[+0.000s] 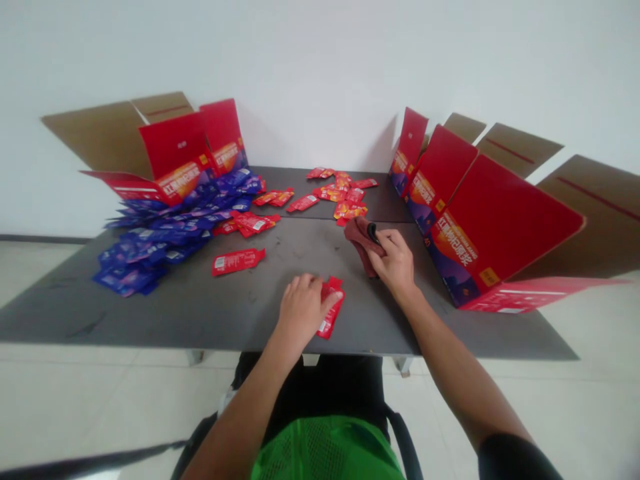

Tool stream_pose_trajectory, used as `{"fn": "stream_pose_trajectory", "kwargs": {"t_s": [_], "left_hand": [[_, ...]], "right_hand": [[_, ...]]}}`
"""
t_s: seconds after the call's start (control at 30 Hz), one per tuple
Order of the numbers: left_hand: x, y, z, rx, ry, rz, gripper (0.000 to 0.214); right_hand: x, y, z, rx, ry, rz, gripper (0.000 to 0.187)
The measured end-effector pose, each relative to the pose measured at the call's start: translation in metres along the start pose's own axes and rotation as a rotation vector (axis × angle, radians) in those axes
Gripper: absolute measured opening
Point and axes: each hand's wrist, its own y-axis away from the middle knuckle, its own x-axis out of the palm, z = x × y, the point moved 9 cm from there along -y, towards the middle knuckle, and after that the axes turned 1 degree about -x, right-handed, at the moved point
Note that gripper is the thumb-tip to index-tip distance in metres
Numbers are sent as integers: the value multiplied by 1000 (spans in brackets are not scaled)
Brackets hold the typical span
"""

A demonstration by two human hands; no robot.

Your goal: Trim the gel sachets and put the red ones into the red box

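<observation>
We're getting bright, flat light with no clear source, just faint soft shadows on the desk. The white wall looks slightly washed out, the red sachets show mild glare, and the wide view bends toward the edges.

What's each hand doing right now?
Left hand: curled on red sachets, can't tell if gripping.
Right hand: closed, holding a brownish-red cloth.
</observation>
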Motion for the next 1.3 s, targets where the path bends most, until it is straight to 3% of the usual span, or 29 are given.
{"fn": "stream_pose_trajectory", "kwargs": {"t_s": [0.17, 0.3, 0.4, 0.5, 0.57, 0.63, 0.87, 1.0, 1.07, 1.17, 1.3], "left_hand": [[24, -19, -4, 3, 37, 82, 47], [27, -29, -4, 48, 205, 106, 38], [10, -36, -10, 85, 268, 75, 14], [-26, -35, -16, 149, 471, -75, 16], [-47, -25, -18, 231, 608, -161, 14], [-53, -11, -17, 312, 615, -178, 13], [-8, 48, -6, 429, 301, -9, 26], [-3, 79, -12, 403, 231, -58, 38], [-1, 91, -18, 420, 208, -97, 36], [7, 101, -23, 463, 187, -141, 33], [13, 102, -19, 473, 192, -170, 31]], "right_hand": [[3, 0, -10, 35, -47, 33, 30], [8, 0, -12, 48, -88, 66, 30], [9, 1, -15, 45, -109, 73, 30], [10, 0, -18, 56, -136, 74, 30], [10, 0, -20, 75, -158, 72, 30], [10, 1, -21, 87, -174, 62, 30], [21, 6, -25, 85, -137, 113, 31], [22, 3, -24, 85, -104, 144, 31], [18, -1, -9, 65, -110, 154, 30], [16, 5, 38, -40, -146, 230, 31], [40, 46, 107, -285, -122, 520, 31]]}}
